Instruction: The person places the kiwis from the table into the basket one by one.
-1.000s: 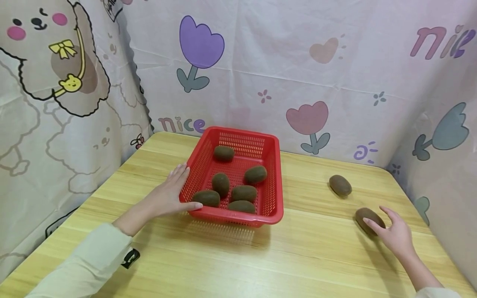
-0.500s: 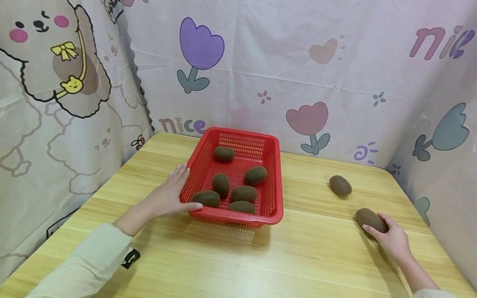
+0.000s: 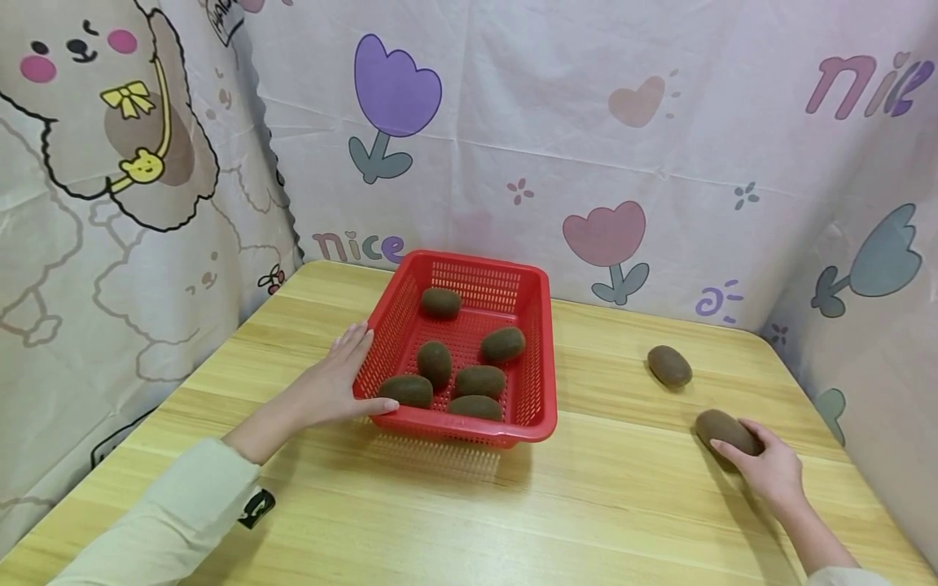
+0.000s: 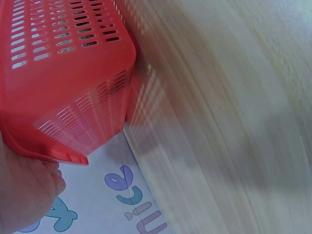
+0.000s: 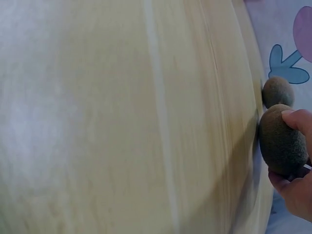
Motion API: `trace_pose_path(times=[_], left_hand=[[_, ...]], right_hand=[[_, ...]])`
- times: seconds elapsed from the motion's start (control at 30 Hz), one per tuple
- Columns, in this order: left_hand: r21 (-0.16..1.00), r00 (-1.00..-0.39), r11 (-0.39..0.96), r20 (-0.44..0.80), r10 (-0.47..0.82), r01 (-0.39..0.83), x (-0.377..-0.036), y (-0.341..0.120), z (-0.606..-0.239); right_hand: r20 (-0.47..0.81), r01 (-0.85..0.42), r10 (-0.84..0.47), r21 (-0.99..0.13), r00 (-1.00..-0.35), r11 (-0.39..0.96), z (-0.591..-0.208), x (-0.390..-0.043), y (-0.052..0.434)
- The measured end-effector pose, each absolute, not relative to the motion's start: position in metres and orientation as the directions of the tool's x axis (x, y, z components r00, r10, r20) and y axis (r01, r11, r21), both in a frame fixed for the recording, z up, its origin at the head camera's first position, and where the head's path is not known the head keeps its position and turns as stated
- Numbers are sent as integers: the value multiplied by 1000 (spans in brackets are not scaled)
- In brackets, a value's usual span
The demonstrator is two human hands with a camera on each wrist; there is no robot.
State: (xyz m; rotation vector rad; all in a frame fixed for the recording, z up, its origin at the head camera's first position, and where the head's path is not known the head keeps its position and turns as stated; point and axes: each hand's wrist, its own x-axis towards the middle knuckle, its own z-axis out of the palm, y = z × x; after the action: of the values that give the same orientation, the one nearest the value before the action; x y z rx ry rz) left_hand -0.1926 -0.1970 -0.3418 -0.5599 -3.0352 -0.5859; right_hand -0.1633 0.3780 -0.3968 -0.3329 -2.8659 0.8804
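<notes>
Several brown kiwifruit, one of them a kiwi near the far end, lie in a red plastic basket with slotted walls. At the basket's near left corner, my left hand holds the rim, the thumb over the near edge and the fingers along the left side. In the left wrist view the fingertips curl at the rim. On the right of the table, my right hand grips a kiwi between thumb and fingers. Its fuzzy skin shows in the right wrist view, where the thumb presses one end of the kiwi.
Farther back on the right, another kiwi lies on the wooden table. Printed cloth hangs behind the table and along both sides. A small black tag shows by the left sleeve.
The right hand's fingers have closed around the nearer kiwi on the table, and it has shifted very slightly left. My left hand and the basket stay in place.
</notes>
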Motion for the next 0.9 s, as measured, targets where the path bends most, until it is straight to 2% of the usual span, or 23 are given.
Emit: trace_pose_path(times=[0.43, 0.9], left_hand=[[363, -938, 868, 62, 342, 340, -192, -197, -342], [360, -939, 870, 63, 339, 338, -191, -196, -340]], right_hand=[[50, 151, 223, -591, -973, 792, -387, -165, 365], [134, 71, 186, -595, -973, 801, -379, -170, 347]])
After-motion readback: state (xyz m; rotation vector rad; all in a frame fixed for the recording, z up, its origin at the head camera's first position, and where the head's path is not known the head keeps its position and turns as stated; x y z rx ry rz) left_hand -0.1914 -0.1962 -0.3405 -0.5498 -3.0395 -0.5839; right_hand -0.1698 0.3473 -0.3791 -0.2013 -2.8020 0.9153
